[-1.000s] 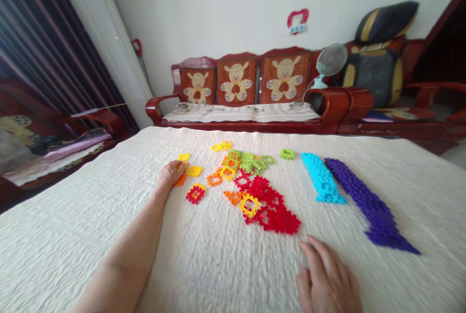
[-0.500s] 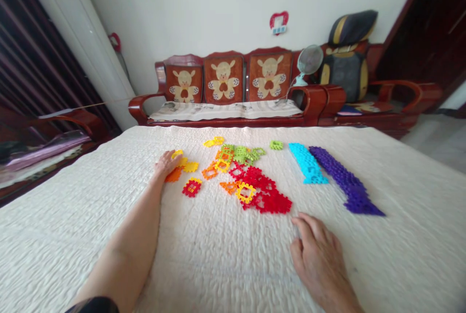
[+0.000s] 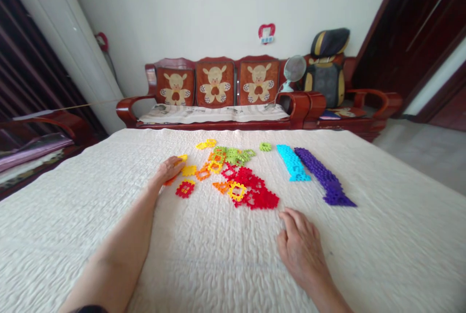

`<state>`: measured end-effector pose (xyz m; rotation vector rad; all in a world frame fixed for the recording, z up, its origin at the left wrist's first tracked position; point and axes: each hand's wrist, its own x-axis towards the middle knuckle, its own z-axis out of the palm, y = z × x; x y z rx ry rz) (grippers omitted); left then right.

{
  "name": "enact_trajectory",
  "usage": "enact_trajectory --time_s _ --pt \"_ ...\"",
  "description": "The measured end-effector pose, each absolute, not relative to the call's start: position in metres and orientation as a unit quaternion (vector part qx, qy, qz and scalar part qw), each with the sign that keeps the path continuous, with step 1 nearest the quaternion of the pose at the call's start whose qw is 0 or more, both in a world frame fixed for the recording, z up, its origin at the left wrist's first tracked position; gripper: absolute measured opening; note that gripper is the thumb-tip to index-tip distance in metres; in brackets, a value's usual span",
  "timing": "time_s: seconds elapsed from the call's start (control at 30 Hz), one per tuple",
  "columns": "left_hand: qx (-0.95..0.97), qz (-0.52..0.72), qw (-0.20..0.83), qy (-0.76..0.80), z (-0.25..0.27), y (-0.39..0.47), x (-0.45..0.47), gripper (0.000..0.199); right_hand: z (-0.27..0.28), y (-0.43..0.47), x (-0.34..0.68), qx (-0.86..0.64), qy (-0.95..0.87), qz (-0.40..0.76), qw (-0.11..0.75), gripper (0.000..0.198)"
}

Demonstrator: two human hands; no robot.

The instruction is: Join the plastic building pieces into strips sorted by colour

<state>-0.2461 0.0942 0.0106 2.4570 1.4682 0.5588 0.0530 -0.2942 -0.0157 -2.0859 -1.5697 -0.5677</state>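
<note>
At the left of the loose pieces, my left hand (image 3: pixel 169 169) has its fingers closed on a yellow interlocking plastic piece (image 3: pixel 183 157). An orange piece (image 3: pixel 170 181) shows partly from under this hand. Close by lie another yellow piece (image 3: pixel 189 171) and a red-and-yellow square piece (image 3: pixel 185 189). My right hand (image 3: pixel 301 245) rests on the cloth, fingers loosely bent and thumb apart, with nothing in it. Just beyond its fingertips is a heap of red pieces (image 3: pixel 260 191), with a yellow frame piece (image 3: pixel 237 191) at its left edge.
Green pieces (image 3: pixel 233 156) and orange pieces (image 3: pixel 203 172) lie mid-table. A light-blue row (image 3: pixel 293 163) and a purple row (image 3: pixel 324 174) of pieces stretch along the right. A quilted white cloth (image 3: pixel 218 264) covers the table; a wooden sofa (image 3: pixel 124 109) stands behind.
The view has shifted, so the scene sits further left. My left hand has closed on the yellow piece, which looks shifted among its neighbours. My right hand stays beside the red heap.
</note>
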Motion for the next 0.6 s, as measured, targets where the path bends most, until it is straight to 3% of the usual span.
enact_trajectory --time_s 0.33,0.6 --pt "0.827 0.249 0.269 0.426 0.036 0.058 -0.218 0.065 -0.024 -0.296 0.064 -0.729 -0.59 -0.182 0.295 0.034" --pt "0.77 0.294 0.238 0.514 0.028 0.061 -0.222 0.065 0.007 -0.205 0.08 -0.67 -0.64 -0.099 0.362 0.033"
